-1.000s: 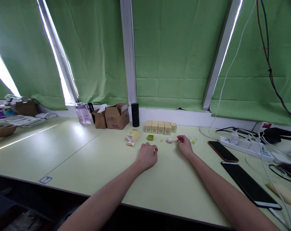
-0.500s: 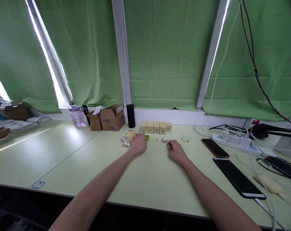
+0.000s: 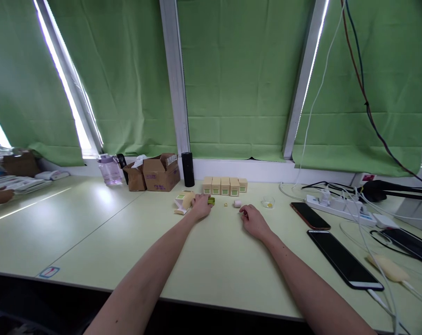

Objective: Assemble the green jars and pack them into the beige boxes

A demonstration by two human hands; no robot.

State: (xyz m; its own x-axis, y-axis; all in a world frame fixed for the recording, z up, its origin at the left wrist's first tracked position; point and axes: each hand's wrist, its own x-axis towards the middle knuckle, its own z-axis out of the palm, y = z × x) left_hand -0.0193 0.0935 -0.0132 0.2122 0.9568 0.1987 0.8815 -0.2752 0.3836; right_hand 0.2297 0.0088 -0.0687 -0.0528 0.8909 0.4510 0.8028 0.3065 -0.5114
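Observation:
My left hand (image 3: 200, 207) reaches to a small green container (image 3: 211, 200), with its fingers closed on the near side of it. Just left of that hand lies an opened cream carton (image 3: 183, 201). My right hand (image 3: 252, 218) rests on the table with curled fingers; whether anything is between them is too small to tell. A small pinkish-white roll (image 3: 237, 204) sits just beyond its fingertips, and a tiny yellowish piece (image 3: 225, 204) lies left of the roll. Several small cream boxes (image 3: 225, 186) stand in a row behind. A clear dish (image 3: 268, 202) holds something yellow.
Cardboard box (image 3: 161, 173), black cylinder (image 3: 187, 169) and purple bottle (image 3: 110, 170) stand along the back. Two phones (image 3: 344, 258) (image 3: 310, 215), a power strip (image 3: 340, 208) and cables lie at the right. Another person's hand (image 3: 0, 196) shows at the far left.
The camera view has shifted slightly. My left hand's fingers have drawn in at the green container, and my right hand's fingers have curled a little more.

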